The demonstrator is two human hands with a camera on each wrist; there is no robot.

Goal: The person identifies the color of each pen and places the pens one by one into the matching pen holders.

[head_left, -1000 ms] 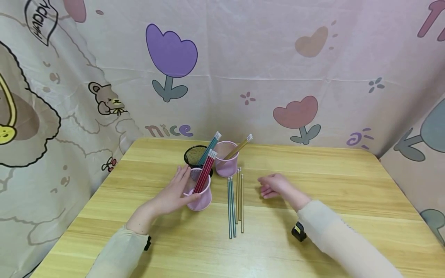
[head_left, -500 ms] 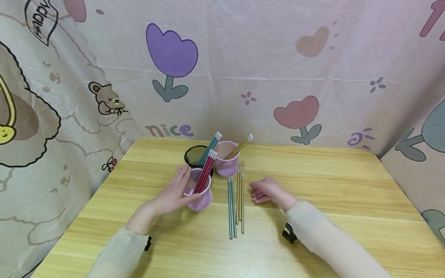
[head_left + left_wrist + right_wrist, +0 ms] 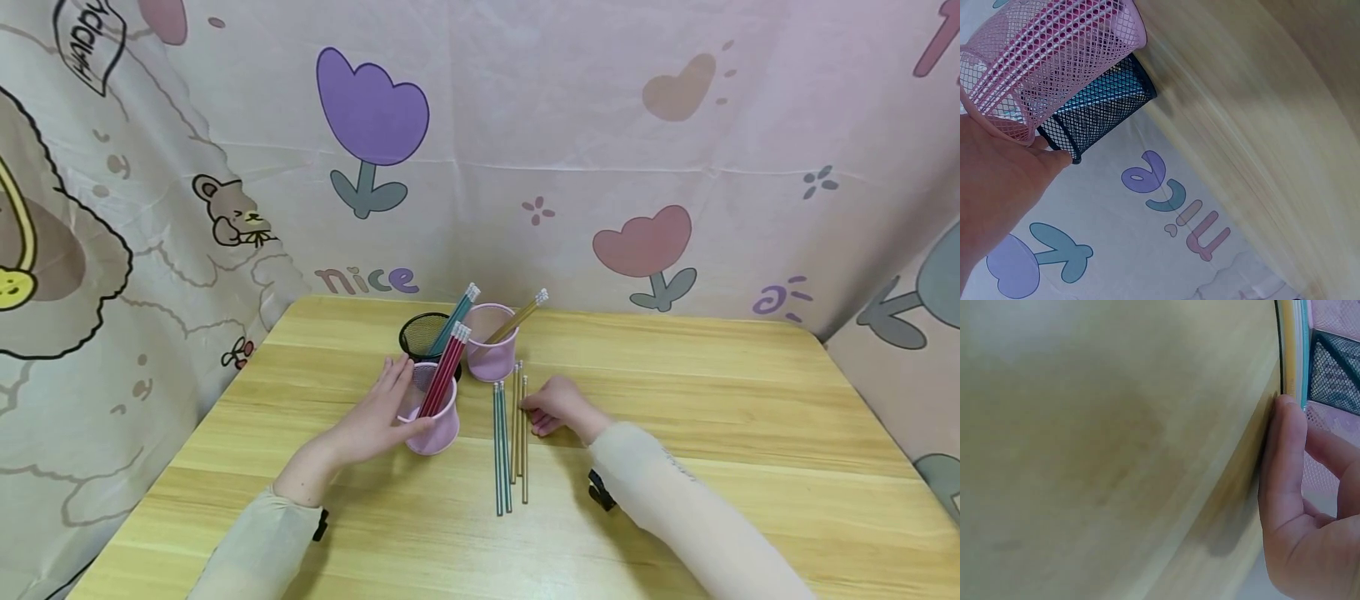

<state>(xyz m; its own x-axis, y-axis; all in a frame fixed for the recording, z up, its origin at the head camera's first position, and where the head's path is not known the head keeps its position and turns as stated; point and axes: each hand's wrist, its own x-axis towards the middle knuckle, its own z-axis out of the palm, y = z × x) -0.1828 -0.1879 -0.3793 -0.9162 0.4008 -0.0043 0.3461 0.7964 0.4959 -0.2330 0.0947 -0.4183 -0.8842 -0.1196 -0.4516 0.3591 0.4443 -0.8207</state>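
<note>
My left hand grips the near pink mesh cup, thumb at its front and fingers along its left side. Red pencils stand in that cup. The left wrist view shows the same pink cup against my left hand. My right hand rests on the table with loosely bent fingers, its fingertips touching the rightmost of the gold pencils. Two teal pencils lie just left of them. In the right wrist view my fingertip meets the gold pencil.
Behind the held cup stands a black mesh cup with a teal pencil, also seen as the black cup. A second pink cup holds a gold pencil. A printed cloth walls the wooden table.
My right hand has slid left across the table from right of the loose pencils until its fingertips reach the gold ones. The left hand has kept still on the pink cup.
</note>
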